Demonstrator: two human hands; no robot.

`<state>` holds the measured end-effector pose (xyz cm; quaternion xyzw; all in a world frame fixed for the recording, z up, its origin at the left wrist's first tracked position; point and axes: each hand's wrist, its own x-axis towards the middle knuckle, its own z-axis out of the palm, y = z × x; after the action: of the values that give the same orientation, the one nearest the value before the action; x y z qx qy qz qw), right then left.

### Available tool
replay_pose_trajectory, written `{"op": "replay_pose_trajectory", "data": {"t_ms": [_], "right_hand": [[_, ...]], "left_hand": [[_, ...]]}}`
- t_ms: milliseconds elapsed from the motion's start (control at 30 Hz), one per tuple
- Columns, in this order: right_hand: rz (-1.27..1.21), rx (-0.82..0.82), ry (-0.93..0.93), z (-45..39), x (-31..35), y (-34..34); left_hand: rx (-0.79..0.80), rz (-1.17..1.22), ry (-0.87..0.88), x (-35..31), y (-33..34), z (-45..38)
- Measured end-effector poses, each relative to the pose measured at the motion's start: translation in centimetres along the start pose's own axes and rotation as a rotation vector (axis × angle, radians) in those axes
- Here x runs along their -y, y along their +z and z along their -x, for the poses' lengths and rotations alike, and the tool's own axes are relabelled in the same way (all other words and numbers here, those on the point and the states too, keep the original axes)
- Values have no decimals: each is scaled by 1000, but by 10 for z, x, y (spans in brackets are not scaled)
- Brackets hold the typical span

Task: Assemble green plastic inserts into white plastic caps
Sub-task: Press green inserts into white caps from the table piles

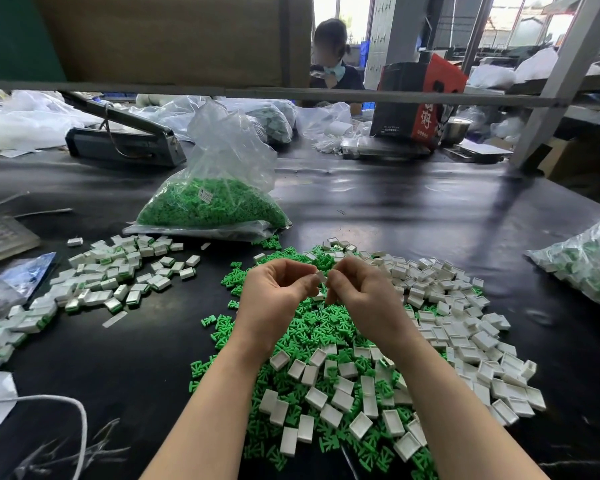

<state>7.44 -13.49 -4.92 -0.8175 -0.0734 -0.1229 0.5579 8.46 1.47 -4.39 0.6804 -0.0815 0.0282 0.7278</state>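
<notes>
Two bare forearms come in from the bottom edge and meet over a heap of loose parts. Both hands have curled fingers. The left hand (278, 289) and the right hand (361, 292) pinch together one small white cap (321, 276) between their fingertips, held just above the heap. If a green piece is already inside it, I cannot tell, because the fingers cover most of it.

Under the hands lies a pile of green inserts (312, 327) on the black tabletop (413, 209). Empty white caps (458, 327) are spread over its near and right sides, many with the open side up. To the left, apart from this heap, is a pile of finished caps (115, 275) that show green at one edge.

Behind the green pile stands a clear plastic bag (215, 188), open at the top and full of green inserts. Another bag with white and green pieces (586, 265) lies at the right edge. Farther back is a heat sealer (125, 140), more bags and a black and red box (416, 102). Another person (333, 57) sits across the tabletop, beyond a low shelf rail.
</notes>
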Motion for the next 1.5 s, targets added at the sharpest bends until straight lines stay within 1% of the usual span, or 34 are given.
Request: {"op": "replay_pose_trajectory", "data": {"t_ms": [200, 300, 400, 567, 700, 833, 967, 1100, 1333, 1500], "right_hand": [[32, 59, 12, 1, 2, 0], [59, 73, 22, 1, 1, 0], [161, 97, 18, 1, -1, 0], [295, 149, 14, 2, 0, -1], [276, 186, 33, 1, 1, -3], [164, 199, 69, 2, 1, -4], [180, 226, 85, 2, -1, -4], [142, 251, 97, 2, -1, -5], [90, 278, 78, 3, -2, -5], [140, 273, 30, 3, 0, -6]], "left_hand": [[81, -90, -84, 2, -1, 1], [113, -172, -77, 4, -2, 1], [114, -189, -68, 3, -3, 0], [130, -315, -18, 1, -5, 0], [116, -321, 7, -2, -4, 2], [115, -288, 3, -4, -4, 2], [129, -318, -2, -5, -5, 3], [155, -340, 5, -4, -6, 3], [160, -387, 48, -4, -10, 2], [158, -388, 73, -6, -11, 3]]}}
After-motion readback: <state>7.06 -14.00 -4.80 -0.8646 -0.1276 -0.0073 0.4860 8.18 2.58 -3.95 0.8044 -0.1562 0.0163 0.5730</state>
